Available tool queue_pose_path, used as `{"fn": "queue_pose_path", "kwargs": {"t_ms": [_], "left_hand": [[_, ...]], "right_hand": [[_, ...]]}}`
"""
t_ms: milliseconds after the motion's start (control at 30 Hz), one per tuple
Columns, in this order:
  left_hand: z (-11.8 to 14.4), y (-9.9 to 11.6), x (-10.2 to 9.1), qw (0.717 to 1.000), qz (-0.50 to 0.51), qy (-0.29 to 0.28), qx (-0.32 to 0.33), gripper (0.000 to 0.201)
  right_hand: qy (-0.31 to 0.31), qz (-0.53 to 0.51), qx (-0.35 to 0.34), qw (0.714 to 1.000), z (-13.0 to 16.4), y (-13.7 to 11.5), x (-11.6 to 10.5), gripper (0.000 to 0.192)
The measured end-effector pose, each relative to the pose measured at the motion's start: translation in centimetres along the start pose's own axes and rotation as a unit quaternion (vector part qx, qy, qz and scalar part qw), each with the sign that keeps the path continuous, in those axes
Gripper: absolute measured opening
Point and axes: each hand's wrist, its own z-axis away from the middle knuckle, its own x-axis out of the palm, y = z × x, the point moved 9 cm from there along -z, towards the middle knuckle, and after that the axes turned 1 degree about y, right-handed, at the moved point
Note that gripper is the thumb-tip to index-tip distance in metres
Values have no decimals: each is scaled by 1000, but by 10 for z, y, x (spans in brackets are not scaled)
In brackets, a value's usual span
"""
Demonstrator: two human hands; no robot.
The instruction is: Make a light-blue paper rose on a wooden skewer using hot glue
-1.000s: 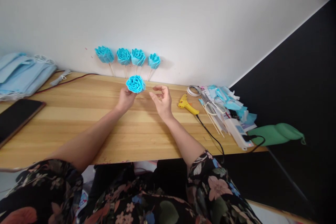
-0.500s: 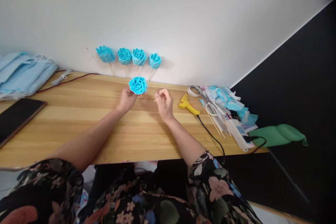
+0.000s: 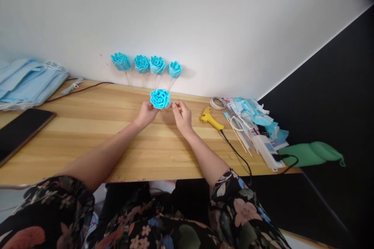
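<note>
A bright blue artificial flower [image 3: 160, 99] faces up toward me, its ruffled petals layered in rings. My left hand [image 3: 147, 113] is closed beneath its left side and holds it from below; the stem is hidden behind the bloom and the hand. At the flower's right edge is my right hand [image 3: 182, 116], thumb and forefinger brought together close to the outer petals. Whether something small sits between those fingertips I cannot tell. Behind, several similar blue flowers on thin sticks [image 3: 142, 64] lean against the wall in a row.
A yellow glue gun [image 3: 211, 119] lies right of my hands, its black cord trailing to a white power strip [image 3: 266, 151]. Beyond are a tape roll [image 3: 217, 103], scissors [image 3: 237, 123] and blue scraps [image 3: 253, 111]. At left are stacked face masks [image 3: 29, 81] and a phone [image 3: 25, 132].
The flower in my left hand has come slightly right and lower in view. My right hand's fingertips are now right beside its petals, where there was a gap before. The view has shifted slightly.
</note>
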Motion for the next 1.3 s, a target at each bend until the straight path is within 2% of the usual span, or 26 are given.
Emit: {"fn": "queue_pose_path", "kwargs": {"t_ms": [100, 233, 433, 567, 700, 833, 1033, 1200, 1300], "left_hand": [[-2, 6, -1, 1000, -14, 7, 26, 31], [-2, 19, 4, 997, -21, 2, 68, 32], [7, 46, 22, 988, -35, -49, 139, 37], [11, 59, 23, 979, -59, -61, 186, 40], [6, 49, 16, 985, -79, -51, 144, 47], [0, 36, 15, 991, -77, -60, 94, 43], [-2, 31, 6, 994, -79, -40, 70, 37], [-2, 26, 2, 995, -81, -29, 51, 37], [-1, 22, 2, 995, -81, -29, 41, 37]], "right_hand": [[11, 23, -17, 1000, -1, 2, 0, 22], [1, 77, -44, 996, -3, 8, 5, 25], [-54, 121, -49, 990, -4, 25, 15, 22], [-50, 122, -48, 990, -5, 35, 13, 23], [-41, 100, -77, 991, -2, 33, 15, 25], [-42, 99, -45, 993, -2, 37, 23, 24], [-86, 124, -39, 988, -5, 40, 30, 17], [-83, 120, -12, 989, -2, 46, 27, 9], [-77, 119, -10, 990, 3, 44, 27, 13]]}}
